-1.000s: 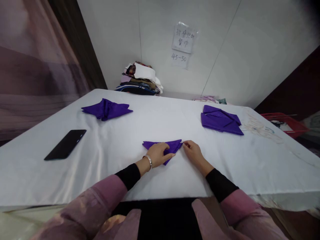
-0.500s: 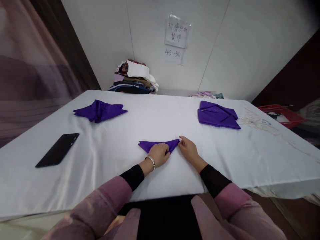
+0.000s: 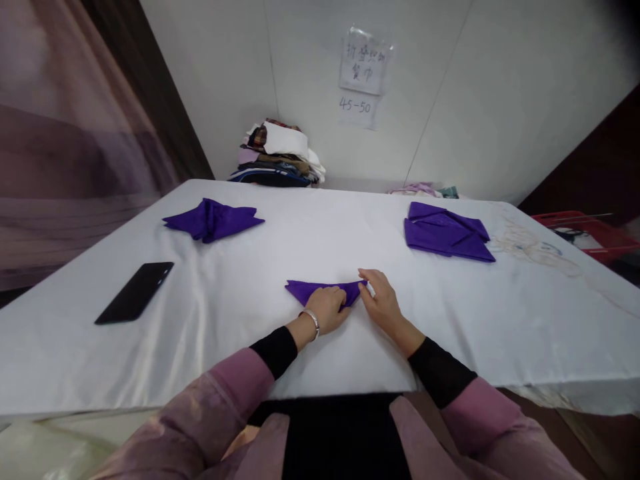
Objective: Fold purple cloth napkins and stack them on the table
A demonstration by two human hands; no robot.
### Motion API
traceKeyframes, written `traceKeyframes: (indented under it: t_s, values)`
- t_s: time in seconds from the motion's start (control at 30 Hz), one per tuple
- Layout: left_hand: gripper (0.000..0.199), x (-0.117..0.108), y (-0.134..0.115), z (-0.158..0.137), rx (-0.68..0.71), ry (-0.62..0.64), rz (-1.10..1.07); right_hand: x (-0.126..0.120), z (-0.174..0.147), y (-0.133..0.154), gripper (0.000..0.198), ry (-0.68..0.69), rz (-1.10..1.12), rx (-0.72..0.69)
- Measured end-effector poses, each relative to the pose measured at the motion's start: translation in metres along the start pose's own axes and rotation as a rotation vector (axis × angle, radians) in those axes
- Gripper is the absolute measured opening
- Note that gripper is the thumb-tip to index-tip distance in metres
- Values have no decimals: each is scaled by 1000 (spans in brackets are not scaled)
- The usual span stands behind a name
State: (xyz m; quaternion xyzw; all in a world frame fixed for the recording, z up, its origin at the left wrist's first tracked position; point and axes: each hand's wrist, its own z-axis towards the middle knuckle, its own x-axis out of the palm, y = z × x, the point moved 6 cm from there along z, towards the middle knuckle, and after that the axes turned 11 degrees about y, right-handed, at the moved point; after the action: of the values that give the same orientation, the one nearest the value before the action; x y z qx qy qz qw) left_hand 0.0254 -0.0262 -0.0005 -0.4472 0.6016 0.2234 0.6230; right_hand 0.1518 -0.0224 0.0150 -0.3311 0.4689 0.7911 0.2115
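Note:
A folded purple cloth napkin point(image 3: 300, 289) lies near the front middle of the white-covered table, its long edge away from me and pointed ends to either side. My left hand point(image 3: 327, 309), with a silver bangle at the wrist, rests on its middle, fingers curled down over the cloth. Part of the fold is hidden beneath that hand. At the right tip is my right hand point(image 3: 381, 301): thumb and forefinger are apart, with the thumb against or just beside the tip.
Back left sits a folded purple napkin point(image 3: 215, 220), and back right another flatter one point(image 3: 447, 233). A black phone-like slab point(image 3: 135, 293) lies at left on the white tablecloth point(image 3: 320, 233). Behind the table are stacked clothes point(image 3: 283, 153); a red basket point(image 3: 595, 233) stands far right.
The fingers of my right hand have spread apart at the napkin's right tip, where they were pinched together. My left hand stays on the cloth. The whole view has shifted slightly.

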Motion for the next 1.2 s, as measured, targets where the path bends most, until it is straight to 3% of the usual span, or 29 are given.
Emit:
traceKeyframes:
  t_s: [0.13, 0.23, 0.33, 0.43, 0.57, 0.7, 0.83, 0.97, 1.2]
  values:
    - [27, 1, -1, -2, 3, -4, -59, 32, 8, 33, 51, 258, 42, -183]
    - [30, 3, 1, -8, 41, -45, -134, 59, 11, 27, 60, 463, 29, -144]
    - [20, 4, 7, -19, 122, -99, -222, 72, 8, 14, 61, 532, 9, -111]
    - [21, -4, 28, -33, 159, -209, -333, 75, 5, 9, 62, 532, -55, -145]
    - [20, -22, 88, -54, -73, -448, -366, 76, 4, 12, 65, 539, -115, -149]
    - [35, -18, 131, -61, -188, -446, -531, 72, 4, 18, 65, 498, -147, -170]
    - [42, -12, 135, -59, -151, -403, -614, 58, 3, 19, 57, 352, -184, -171]
    - [39, -14, 132, -61, -143, -396, -575, 47, 2, 7, 47, 231, -180, -69]
    - [37, -16, 126, -62, -59, -285, -512, 48, 3, -8, 40, 239, -165, -7]
